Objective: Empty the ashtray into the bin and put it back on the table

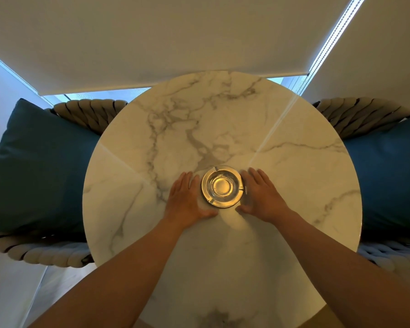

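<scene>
Ashtray (222, 186), round metal w/ notched rim, sits on the round marble table (294, 185), near the middle, a bit toward the person. Bowl looks shiny and clear; can't tell if any ash is left in it.

L to R: teal cushion (43, 166) on a woven rope chair (90, 112) at far left. Then left hand (187, 197), flat and open, palm down on the marble, fingers together, just beside the ashtray's left rim; touching it or not, can't tell. Ashtray between both hands. Right hand (262, 194) mirrors it, open and flat, just beside the right rim, gripping nothing. Far right, second teal cushion (388, 176) on another rope chair (355, 112). Roller blind (175, 43) hangs behind the table. No bin in view.

Risks, as I judge them: polished marble + smooth metal means the tray could skid if either hand nudges it sideways. Flat palms give no hold, so a lift from this pose may fumble or tip it.

No brand, label or writing readable anywhere.
</scene>
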`<action>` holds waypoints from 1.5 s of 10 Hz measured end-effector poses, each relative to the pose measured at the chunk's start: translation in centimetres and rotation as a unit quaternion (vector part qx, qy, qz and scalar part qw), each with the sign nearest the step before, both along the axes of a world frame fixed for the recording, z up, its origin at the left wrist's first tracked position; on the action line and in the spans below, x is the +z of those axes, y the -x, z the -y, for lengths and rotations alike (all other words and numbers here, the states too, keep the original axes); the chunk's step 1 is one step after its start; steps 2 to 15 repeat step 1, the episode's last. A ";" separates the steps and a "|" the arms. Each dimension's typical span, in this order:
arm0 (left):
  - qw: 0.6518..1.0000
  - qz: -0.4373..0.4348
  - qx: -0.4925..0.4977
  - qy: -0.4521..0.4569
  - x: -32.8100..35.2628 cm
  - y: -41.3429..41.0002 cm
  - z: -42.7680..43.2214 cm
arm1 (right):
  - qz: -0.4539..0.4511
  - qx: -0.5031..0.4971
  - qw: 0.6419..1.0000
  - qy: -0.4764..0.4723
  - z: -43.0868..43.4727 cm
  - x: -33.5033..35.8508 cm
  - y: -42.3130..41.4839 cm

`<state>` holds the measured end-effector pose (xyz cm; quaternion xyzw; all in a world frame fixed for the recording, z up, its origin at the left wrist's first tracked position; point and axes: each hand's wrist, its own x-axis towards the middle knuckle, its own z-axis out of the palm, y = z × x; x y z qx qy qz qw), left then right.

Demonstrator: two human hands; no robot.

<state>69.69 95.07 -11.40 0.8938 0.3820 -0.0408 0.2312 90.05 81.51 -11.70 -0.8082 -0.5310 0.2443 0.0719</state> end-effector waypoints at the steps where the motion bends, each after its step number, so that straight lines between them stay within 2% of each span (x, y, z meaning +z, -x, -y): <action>1: 1.000 -0.008 0.015 0.024 0.0 1.4 0.7 | 0.001 -0.033 0.999 -0.039 1.5 0.4 0.7; 15: 1.000 -0.008 0.015 0.024 0.0 1.4 0.7 | 0.001 -0.033 0.999 -0.039 1.5 0.4 0.7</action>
